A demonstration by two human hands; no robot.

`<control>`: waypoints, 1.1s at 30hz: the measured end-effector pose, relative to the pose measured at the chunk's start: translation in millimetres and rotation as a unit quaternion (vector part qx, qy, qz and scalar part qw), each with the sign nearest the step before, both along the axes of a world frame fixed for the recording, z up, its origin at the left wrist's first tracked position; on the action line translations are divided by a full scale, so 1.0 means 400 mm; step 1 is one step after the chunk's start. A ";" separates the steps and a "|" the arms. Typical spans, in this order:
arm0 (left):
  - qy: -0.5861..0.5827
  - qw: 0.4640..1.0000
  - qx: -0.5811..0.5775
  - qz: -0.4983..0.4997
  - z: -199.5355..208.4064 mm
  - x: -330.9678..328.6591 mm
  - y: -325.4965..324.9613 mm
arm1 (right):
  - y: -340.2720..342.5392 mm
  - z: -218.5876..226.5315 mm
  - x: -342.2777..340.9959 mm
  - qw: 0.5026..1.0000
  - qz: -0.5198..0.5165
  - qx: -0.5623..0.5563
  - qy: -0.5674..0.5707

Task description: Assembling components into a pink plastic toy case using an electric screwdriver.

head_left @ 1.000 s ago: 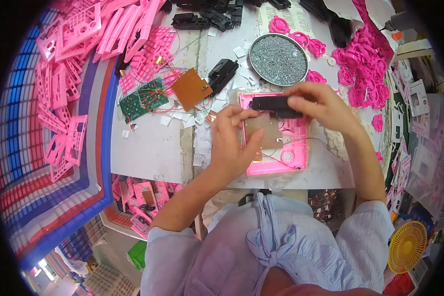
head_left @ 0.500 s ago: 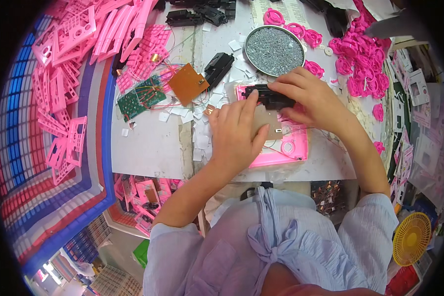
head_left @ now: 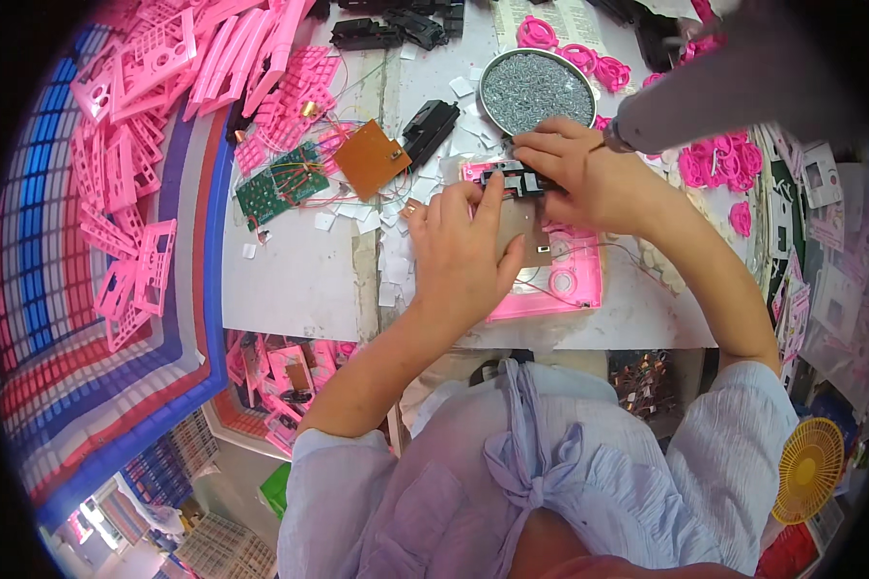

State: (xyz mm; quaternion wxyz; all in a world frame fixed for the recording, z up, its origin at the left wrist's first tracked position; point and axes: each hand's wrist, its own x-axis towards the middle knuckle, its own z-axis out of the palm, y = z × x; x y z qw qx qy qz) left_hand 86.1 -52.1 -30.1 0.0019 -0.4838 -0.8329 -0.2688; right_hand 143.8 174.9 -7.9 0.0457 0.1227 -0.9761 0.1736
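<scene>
One black part [head_left: 523, 183] between hands [head_left: 454, 253] [head_left: 603, 183]

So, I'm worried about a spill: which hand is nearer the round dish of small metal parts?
Right. In this view, the right hand is just below the dish, contact unclear; the left hand is farther below and to the left.

I see the left forearm [head_left: 369, 372] slanting up from the lower left, the left hand [head_left: 457, 249] palm down mid-frame, index finger extended, thumb spread. The right forearm [head_left: 714, 275] angles in from the right; the right hand [head_left: 589, 181] points leftward, fingers bent.
</scene>
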 end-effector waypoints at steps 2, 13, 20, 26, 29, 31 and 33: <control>-0.005 1.000 -0.024 -0.002 0.020 -0.007 0.002 | 0.020 0.006 0.004 0.999 0.017 -0.012 -0.037; 0.126 0.987 -0.042 -0.090 -0.018 -0.309 0.286 | 0.134 0.221 -0.132 0.628 -0.083 -0.736 0.238; 0.156 0.979 -0.072 -0.109 -0.039 -0.311 0.339 | 0.160 0.246 -0.085 0.841 -0.141 -0.511 0.110; 0.183 0.977 -0.037 -0.107 -0.064 -0.317 0.377 | 0.135 0.239 -0.095 0.764 -0.044 -0.624 0.156; 0.194 0.972 -0.082 -0.102 -0.049 -0.315 0.388 | 0.171 0.182 -0.066 0.812 -0.062 -0.572 0.097; 0.206 0.965 -0.122 -0.105 -0.045 -0.311 0.396 | 0.149 0.188 -0.052 0.803 -0.064 -0.588 0.073; 0.227 0.957 -0.140 -0.114 -0.045 -0.313 0.401 | 0.129 0.180 -0.040 0.808 -0.053 -0.580 0.087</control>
